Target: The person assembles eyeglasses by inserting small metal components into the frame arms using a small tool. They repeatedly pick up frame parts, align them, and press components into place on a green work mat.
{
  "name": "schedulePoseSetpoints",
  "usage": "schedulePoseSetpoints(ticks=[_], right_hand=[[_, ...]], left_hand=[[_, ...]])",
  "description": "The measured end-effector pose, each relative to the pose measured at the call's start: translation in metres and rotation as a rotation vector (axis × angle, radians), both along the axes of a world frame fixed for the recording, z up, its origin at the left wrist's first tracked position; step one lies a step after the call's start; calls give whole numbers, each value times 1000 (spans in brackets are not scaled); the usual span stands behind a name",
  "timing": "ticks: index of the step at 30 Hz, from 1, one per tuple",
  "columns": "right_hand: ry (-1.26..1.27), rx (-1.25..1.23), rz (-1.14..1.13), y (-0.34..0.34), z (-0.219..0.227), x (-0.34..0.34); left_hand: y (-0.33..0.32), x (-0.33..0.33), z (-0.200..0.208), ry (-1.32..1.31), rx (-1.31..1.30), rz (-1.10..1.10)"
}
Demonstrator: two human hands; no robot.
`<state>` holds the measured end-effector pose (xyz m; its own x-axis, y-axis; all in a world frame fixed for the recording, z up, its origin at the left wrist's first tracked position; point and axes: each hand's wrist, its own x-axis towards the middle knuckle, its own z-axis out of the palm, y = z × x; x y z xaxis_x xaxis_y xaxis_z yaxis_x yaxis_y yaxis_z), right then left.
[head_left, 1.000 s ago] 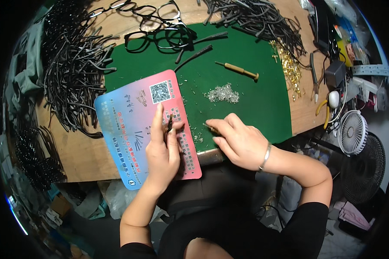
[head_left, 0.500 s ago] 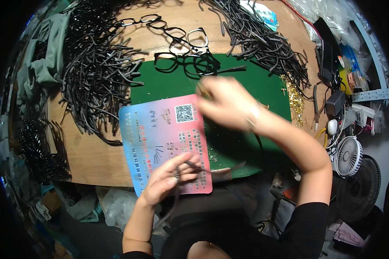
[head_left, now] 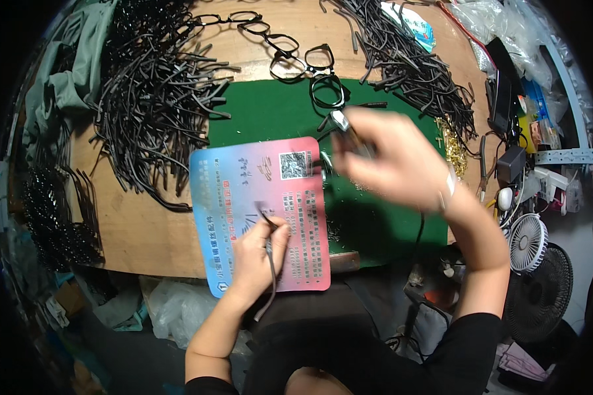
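Observation:
My left hand (head_left: 262,253) is closed on a thin black eyeglass temple (head_left: 269,280), its fingers pinched over a pink-and-blue printed card or mat (head_left: 211,191). My right hand (head_left: 385,155), smeared by motion, hovers over the green work mat (head_left: 392,234). It is curled round a dark tool (head_left: 357,139) with a shiny silver end; its exact kind cannot be made out. Just beyond that hand, a black eyeglass frame (head_left: 328,92) lies at the mat's far edge, partly hidden by the hand. More black frames (head_left: 286,66) trail away to the upper left.
Heaps of black temples lie at the left (head_left: 155,105) and far right (head_left: 415,72). Small gold-coloured parts (head_left: 453,148) are scattered at the mat's right edge, near pliers (head_left: 482,164). A white fan (head_left: 528,242) and a black fan (head_left: 540,293) stand at the right.
My right hand has moved right, and the silver tool end now shows. My left fingers have closed round the temple, lifting its end. The nearest eyeglass frame no longer lies spread across the mat's far edge.

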<state>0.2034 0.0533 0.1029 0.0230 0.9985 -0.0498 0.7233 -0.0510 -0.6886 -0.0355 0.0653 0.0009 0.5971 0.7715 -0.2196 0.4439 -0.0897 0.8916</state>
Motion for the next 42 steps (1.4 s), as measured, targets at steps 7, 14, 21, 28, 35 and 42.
schedulePoseSetpoints(ticks=[7, 14, 21, 28, 35, 42], right_hand=[[-215, 423, 208, -136, -74, -71], [-271, 426, 312, -142, -106, -84], [5, 199, 255, -141, -83, -44], [-315, 70, 176, -125, -82, -50], [-244, 111, 48, -142, -83, -30], [-83, -41, -61, -144, -65, -19]], left_hand=[[-6, -3, -4, -11, 243, 3], [-18, 11, 19, -204, -251, 141], [-36, 15, -10, -268, -135, 230], [-38, 10, -10, -151, -42, 98], [-44, 13, -7, -57, 227, 41], [-40, 25, -17, -215, 146, -9]])
